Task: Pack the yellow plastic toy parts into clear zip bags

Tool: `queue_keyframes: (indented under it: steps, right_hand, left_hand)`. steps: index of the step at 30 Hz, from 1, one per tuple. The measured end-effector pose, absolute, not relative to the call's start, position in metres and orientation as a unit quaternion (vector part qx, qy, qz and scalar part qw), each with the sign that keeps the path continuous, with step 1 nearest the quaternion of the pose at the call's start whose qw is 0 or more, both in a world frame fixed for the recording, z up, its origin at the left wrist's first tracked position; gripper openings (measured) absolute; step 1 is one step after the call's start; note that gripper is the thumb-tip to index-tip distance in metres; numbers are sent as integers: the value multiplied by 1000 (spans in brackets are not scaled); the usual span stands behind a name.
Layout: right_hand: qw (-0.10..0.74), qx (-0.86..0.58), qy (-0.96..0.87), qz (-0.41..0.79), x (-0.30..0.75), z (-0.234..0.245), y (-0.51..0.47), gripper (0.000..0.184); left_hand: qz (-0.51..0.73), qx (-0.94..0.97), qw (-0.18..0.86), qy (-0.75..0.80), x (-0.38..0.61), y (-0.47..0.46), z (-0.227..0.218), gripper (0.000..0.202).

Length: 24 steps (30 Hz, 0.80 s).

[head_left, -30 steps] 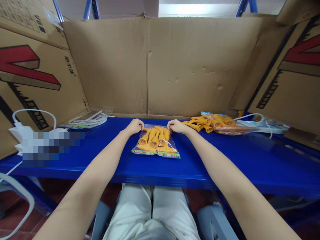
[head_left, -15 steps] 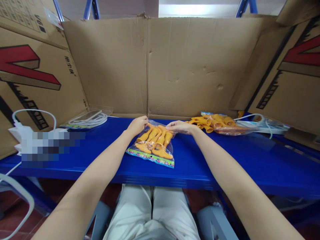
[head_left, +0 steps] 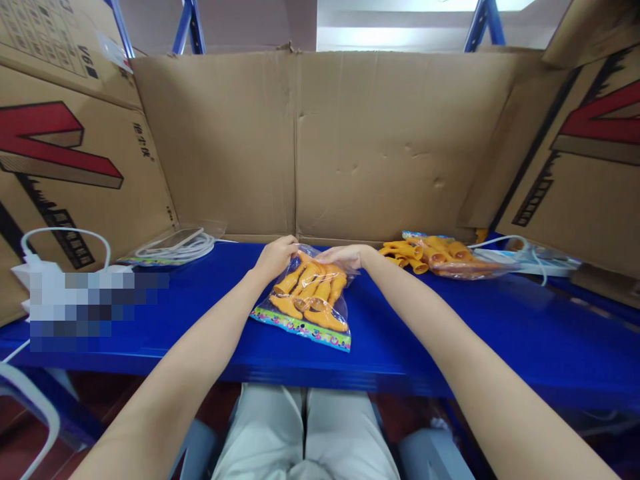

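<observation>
A clear plastic bag (head_left: 344, 308) lies on the blue table, its printed green and blue header strip toward me. Inside it are several orange hollow rubber pieces (head_left: 307, 287) with flared open ends. My left hand (head_left: 277, 257) is closed on the bag's far left corner, at its far edge. My right hand (head_left: 345, 255) is at the far right of the bag's mouth, its fingers over the orange pieces. Its fingertips are partly hidden by plastic, so what they grip is not clear.
Loose orange pieces (head_left: 403, 253) and another filled bag (head_left: 450, 257) lie at the back right. Bagged white cable (head_left: 177, 247) sits back left, near a white charger (head_left: 47, 277). Cardboard walls (head_left: 375, 147) enclose the blue table (head_left: 200, 320) at the back and sides.
My right hand has moved left, farther over the bag's mouth and the orange pieces. My left hand keeps its hold on the corner. The view has tilted slightly upward.
</observation>
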State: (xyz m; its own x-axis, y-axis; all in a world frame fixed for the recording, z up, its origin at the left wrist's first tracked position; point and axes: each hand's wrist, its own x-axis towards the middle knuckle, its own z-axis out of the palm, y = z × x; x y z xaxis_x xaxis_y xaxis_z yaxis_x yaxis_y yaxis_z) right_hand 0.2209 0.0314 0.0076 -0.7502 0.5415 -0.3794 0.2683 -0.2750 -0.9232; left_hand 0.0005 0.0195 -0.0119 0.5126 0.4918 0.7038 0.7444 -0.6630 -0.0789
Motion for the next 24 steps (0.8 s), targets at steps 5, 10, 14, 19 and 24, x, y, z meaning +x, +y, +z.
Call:
queue_keyframes:
  steps: [5,10,14,19,24]
  right_hand:
    - [136,-371,-567,722,226,7,22,13]
    - [324,-410,-539,661,266,36,5,15]
    - [540,-433,-510,512,310,57,1,23]
    - [765,-456,-352,287,356,66,0,31]
    - [811,-548,-122,167,384,56,-11,40]
  left_hand:
    - [-472,-802,134,-340,-1,21,-8,27]
    - [-563,-717,100,-400,-14,23,-3,24]
    - [-534,-715,87,-443,-23,25,-7,24]
    - [-494,-739,93,-449,-22,24,-11,24]
    - [-481,-749,96,-446,-19,24,-11,24]
